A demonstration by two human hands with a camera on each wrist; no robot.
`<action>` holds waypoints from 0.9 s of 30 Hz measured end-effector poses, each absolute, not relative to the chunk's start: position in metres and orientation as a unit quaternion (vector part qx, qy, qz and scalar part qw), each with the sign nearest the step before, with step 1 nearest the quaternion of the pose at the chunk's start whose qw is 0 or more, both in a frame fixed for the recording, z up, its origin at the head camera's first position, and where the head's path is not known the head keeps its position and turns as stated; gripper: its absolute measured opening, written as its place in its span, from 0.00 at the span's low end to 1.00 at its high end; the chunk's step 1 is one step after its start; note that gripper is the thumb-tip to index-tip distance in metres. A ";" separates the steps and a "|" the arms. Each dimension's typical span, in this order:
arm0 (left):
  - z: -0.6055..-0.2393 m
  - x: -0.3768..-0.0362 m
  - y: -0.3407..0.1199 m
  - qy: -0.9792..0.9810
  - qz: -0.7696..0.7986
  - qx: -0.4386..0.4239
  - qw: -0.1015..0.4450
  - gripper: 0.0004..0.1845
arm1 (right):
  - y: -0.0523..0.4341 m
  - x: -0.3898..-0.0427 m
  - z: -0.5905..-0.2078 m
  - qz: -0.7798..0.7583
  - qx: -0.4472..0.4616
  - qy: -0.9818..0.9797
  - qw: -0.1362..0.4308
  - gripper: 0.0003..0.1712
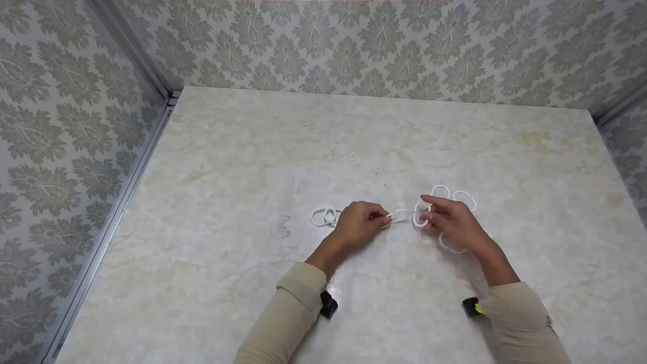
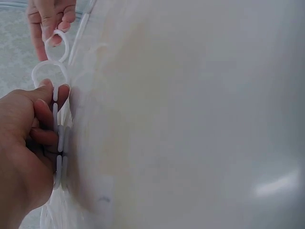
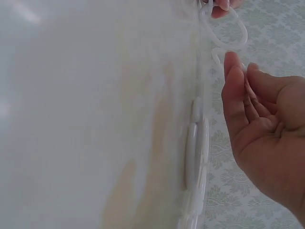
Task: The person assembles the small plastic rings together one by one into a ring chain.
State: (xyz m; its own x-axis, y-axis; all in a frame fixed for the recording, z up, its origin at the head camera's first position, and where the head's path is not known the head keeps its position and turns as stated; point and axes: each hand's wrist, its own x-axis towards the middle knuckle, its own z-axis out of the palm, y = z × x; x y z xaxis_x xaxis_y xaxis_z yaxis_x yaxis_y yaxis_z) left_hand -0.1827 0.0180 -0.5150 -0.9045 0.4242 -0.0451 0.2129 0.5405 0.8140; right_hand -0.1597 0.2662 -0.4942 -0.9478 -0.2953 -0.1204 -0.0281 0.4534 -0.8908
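The white oval plastic-looking link (image 1: 415, 218) my right hand (image 1: 451, 221) pinched seemed best held steady, squared to the matching white loop (image 1: 400, 211) my left hand (image 1: 359, 222) gripped.

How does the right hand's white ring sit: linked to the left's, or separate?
Separate: the head view shows table between the right ring and left ring.

Up rise the leaf-patterned back wall (image 1: 354, 45) and left wall (image 1: 55, 167), a metal rail (image 1: 112, 227) skirting the pale marbled tabletop (image 1: 252, 151), glare (image 2: 276, 184) flashing off its surface!
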 end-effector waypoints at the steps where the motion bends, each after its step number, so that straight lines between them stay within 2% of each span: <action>1: -0.515 -0.183 0.018 0.869 0.444 0.183 0.120 0.07 | 0.266 -0.160 -0.493 -0.518 -0.098 0.840 0.127 0.28; 15: -0.516 -0.183 0.018 0.868 0.444 0.184 0.120 0.07 | 0.261 -0.160 -0.485 -0.585 -0.096 0.796 0.122 0.27; 27: -0.516 -0.183 0.018 0.869 0.442 0.187 0.119 0.07 | 0.246 -0.161 -0.474 -0.582 -0.109 0.802 0.078 0.22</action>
